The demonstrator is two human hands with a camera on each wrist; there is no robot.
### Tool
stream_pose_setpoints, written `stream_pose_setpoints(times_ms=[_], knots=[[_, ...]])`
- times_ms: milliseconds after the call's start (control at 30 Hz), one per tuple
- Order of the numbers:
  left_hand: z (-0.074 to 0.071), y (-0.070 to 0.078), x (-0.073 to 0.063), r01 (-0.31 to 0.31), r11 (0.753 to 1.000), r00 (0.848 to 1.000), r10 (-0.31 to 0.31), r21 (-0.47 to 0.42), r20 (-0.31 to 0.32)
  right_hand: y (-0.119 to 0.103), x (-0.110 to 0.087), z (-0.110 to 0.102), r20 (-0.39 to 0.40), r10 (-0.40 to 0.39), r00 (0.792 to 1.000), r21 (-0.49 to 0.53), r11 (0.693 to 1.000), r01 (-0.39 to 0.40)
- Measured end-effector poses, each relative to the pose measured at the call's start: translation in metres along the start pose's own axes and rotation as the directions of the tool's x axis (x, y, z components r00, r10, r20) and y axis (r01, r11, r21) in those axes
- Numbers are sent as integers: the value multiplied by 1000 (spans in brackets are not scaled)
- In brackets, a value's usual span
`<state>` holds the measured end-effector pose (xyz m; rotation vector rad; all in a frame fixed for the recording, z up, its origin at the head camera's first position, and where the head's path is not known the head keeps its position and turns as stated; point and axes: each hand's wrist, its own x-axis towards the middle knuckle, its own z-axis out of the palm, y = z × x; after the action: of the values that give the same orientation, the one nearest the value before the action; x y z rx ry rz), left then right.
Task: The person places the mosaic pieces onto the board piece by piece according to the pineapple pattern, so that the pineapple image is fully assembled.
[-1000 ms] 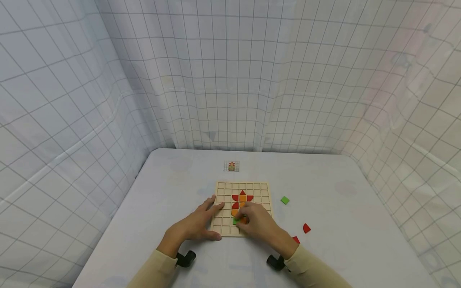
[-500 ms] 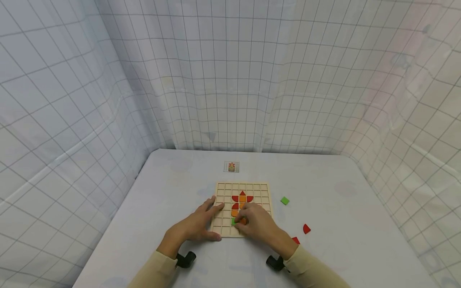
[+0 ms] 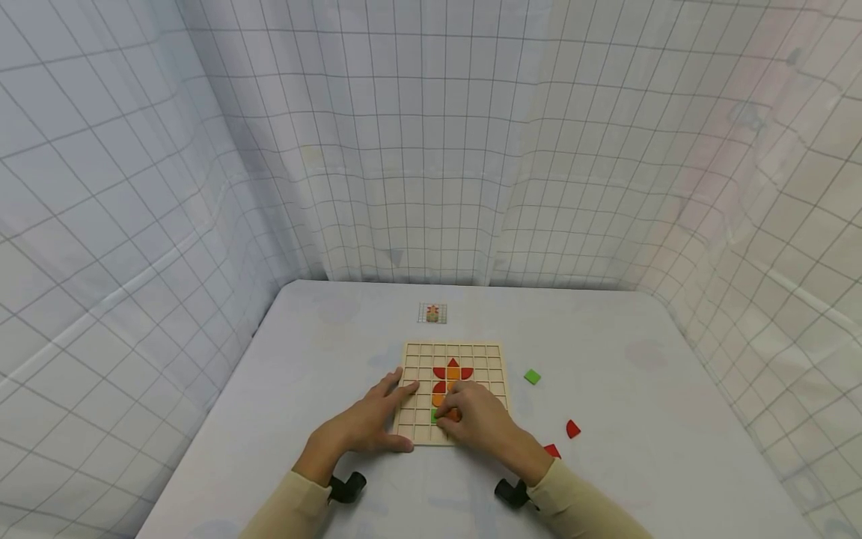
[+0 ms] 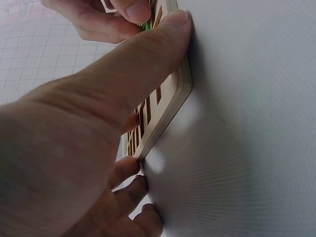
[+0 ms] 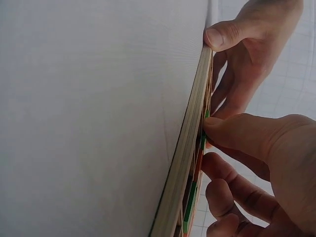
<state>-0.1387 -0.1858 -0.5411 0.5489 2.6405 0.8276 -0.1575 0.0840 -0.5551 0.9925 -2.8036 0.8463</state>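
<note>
A wooden grid board point(image 3: 414, 432) lies on the table, with red and orange pieces set in its middle columns. My left hand point(image 3: 367, 419) rests spread along the board's left side, its thumb on the near edge and fingertips at the left rim. Over the lower middle, my right hand point(image 3: 481, 415) pinches a green square tile point(image 3: 434, 417) between thumb and index finger, right at a cell. The right wrist view shows the thumb against the green tile point(image 5: 203, 141) at board level. An orange piece point(image 3: 454, 415) is partly hidden under the right fingers.
Right of the board lie a loose green tile point(image 3: 532, 376), a red quarter-round piece point(image 3: 572, 429) and another red piece point(image 3: 552, 451) beside the right wrist. A small pattern card point(image 3: 432, 314) is behind the board. Gridded white curtains point(image 3: 417, 150) surround the table.
The right hand has shifted very slightly left with the green tile in its fingers. My left hand stays in the same place on the board.
</note>
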Motion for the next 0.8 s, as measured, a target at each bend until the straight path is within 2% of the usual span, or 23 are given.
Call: stream_pose_setpoints(times_ms=[400, 800], knots=[[1, -2, 1, -2, 1000, 1000, 2, -7, -1, -2, -1, -2, -5, 6, 1000, 8, 1000, -6], [-1, 1, 1, 7, 1000, 1000, -7, -10, -2, 2, -8, -13, -31, 65, 997, -38, 997, -66]])
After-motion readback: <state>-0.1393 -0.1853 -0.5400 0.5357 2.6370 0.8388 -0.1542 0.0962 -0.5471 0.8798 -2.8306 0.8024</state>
